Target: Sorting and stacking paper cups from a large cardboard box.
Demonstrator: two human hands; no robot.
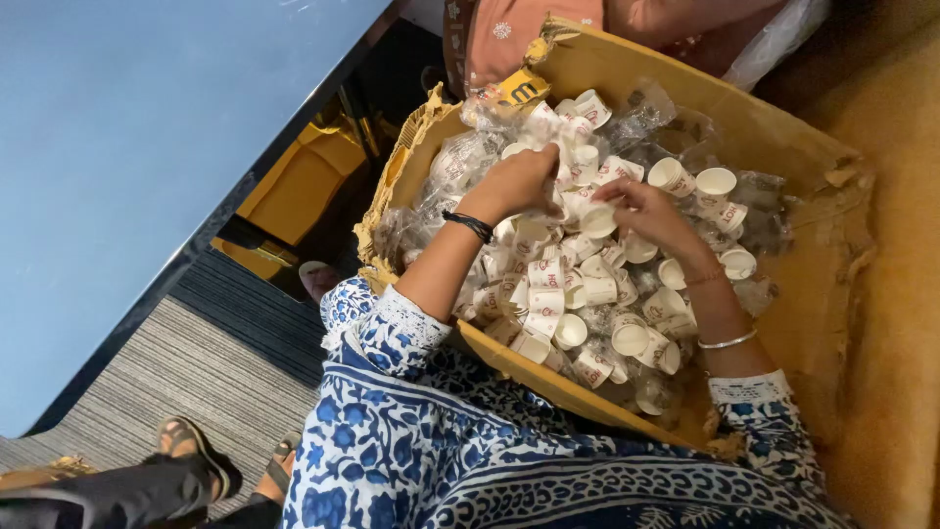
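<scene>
Cardboard, torn at the edges, makes the box (783, 147) on the person's lap; it is full of small white paper cups (573, 294) and clear plastic wrap (460, 162). The left hand (519, 181) is curled around cups in the pile. The right hand (646, 211) pinches one cup (598, 219) just beside it.

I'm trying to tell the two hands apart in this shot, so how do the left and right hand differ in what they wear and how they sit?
The left hand has a dark band at its wrist; the right hand wears a thin thread at the wrist and a silver bangle further up the forearm. The left hand is curled knuckles-up over the paper cups; the right hand's fingers pinch one white cup. Both reach into the cardboard box from blue-and-white patterned sleeves.
</scene>
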